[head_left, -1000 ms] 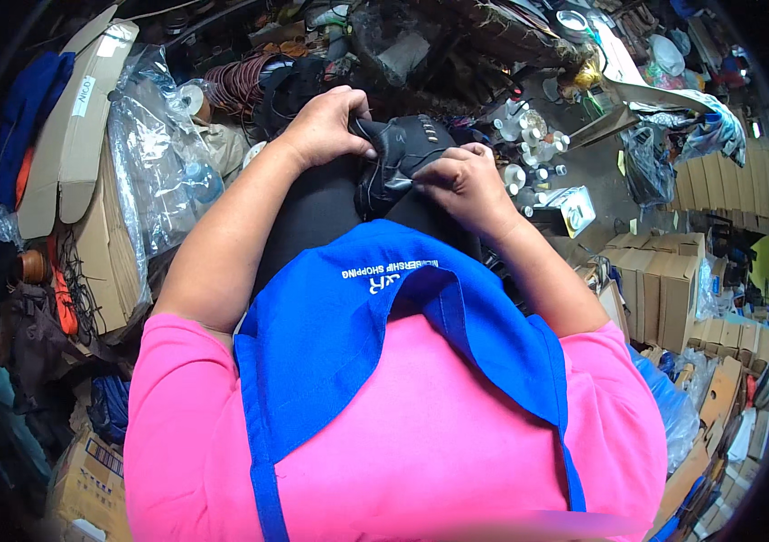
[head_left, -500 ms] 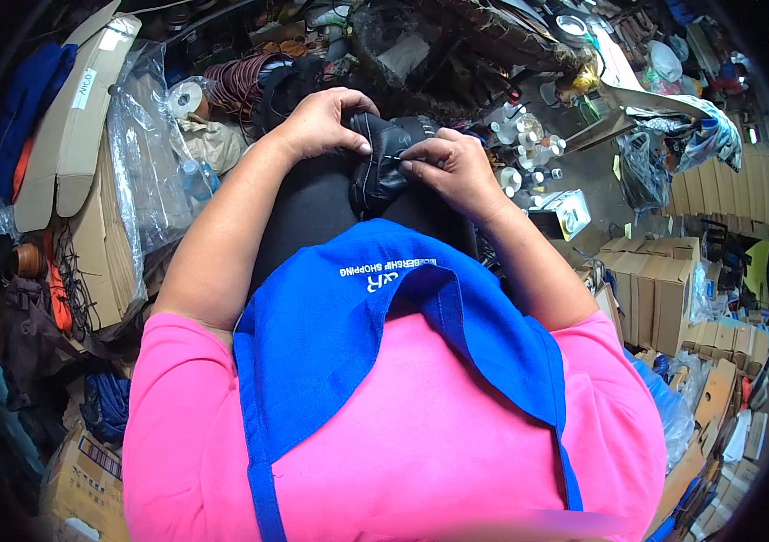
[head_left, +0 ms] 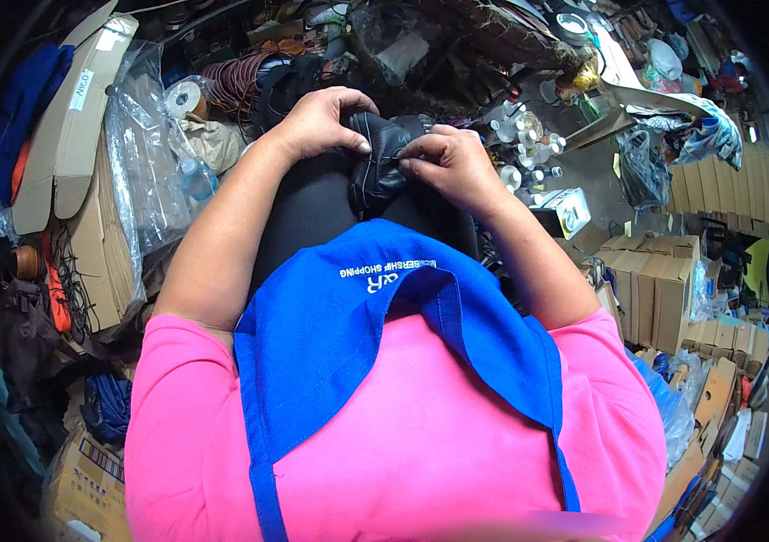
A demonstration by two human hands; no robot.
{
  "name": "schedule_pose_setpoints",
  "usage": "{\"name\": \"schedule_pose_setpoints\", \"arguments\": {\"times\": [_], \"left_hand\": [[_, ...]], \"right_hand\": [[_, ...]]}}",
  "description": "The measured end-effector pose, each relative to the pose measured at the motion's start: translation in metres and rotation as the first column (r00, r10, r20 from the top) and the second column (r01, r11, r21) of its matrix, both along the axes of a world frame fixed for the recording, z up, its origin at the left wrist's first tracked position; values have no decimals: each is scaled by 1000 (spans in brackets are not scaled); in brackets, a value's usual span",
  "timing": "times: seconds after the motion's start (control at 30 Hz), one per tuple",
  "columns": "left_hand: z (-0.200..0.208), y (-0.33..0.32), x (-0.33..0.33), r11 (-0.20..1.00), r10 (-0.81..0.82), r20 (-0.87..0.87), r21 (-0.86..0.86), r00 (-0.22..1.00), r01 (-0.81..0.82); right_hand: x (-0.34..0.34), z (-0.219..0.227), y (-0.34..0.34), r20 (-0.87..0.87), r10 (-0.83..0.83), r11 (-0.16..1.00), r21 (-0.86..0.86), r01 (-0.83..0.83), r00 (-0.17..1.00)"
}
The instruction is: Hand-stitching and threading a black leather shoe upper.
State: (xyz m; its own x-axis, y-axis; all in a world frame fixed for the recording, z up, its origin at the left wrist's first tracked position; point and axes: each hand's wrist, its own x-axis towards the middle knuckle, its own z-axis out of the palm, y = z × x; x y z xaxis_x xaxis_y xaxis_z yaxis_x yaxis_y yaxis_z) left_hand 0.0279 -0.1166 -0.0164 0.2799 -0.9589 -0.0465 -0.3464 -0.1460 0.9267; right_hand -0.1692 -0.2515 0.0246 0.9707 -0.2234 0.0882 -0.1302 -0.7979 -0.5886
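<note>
A black leather shoe [head_left: 379, 173] rests on my lap between both hands. My left hand [head_left: 323, 125] grips its left edge, thumb on top and fingers curled over the far side. On the shoe's right side my right hand [head_left: 458, 167] is closed in a pinch, thumb against the forefinger. Between those fingertips is a thin needle, mostly hidden by the fingers and hard to make out against the leather. A blue apron [head_left: 312, 334] covers my front below the shoe.
White bottles [head_left: 529, 135] and a small box [head_left: 567, 213] stand right of my hands. Folded cardboard [head_left: 77, 126], clear plastic sheeting [head_left: 145, 154] and a thread spool [head_left: 186, 99] lie to the left. Stacked cardboard pieces [head_left: 651, 289] fill the right side.
My right hand has shifted slightly at the shoe, and less of the thin needle shows at its fingertips. My left hand keeps its place.
</note>
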Motion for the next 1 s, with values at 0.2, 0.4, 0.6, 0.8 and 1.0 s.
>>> {"name": "schedule_pose_setpoints", "arguments": {"times": [0.2,0.4,0.6,0.8,1.0], "left_hand": [[2,1,-1,1000,3,-30,-2,1000,-3],[3,0,-1,1000,5,-15,-4,1000,-6],[1,1,-2,1000,14,-27,2,1000,-13],[0,0,-4,999,30,61,-13,998,-30],[0,19,-8,975,171,253,-186,952,-125]], "right_hand": [[2,-1,-2,-58,-31,999,-15,30,998],[4,-9,-4,-41,8,995,102,-4,999],[14,-6,-18,-42,105,993,66,-102,994],[24,-22,-14,-26,110,957,272,-99,994],[10,-28,0,129,125,991,-72,-116,984]]}}
